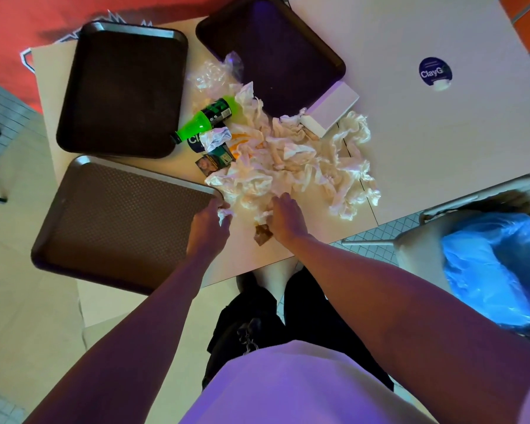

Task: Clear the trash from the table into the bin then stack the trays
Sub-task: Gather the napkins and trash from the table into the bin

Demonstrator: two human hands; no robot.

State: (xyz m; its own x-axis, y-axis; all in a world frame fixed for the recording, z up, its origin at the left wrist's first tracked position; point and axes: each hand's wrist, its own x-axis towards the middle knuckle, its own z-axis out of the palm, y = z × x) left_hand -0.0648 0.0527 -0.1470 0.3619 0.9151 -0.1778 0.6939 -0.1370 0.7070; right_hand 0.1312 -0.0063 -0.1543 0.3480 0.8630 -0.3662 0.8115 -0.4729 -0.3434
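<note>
A heap of crumpled white paper napkins (291,160) lies in the middle of the table, with a green plastic bottle (210,119), a small dark carton (216,160), clear plastic wrap (214,75) and a white box (331,110) among it. Three dark brown trays lie flat and apart: far left (123,90), far middle (276,50) and near left (117,224). My left hand (210,228) is closed on a crumpled napkin at the heap's near edge. My right hand (286,220) presses on napkins and a brown scrap (262,237).
A bin lined with a blue bag (490,270) stands on the floor at the right, beside the table's near edge (288,255). A round blue sticker (435,71) is on the table's far right. Chairs stand at the left and right.
</note>
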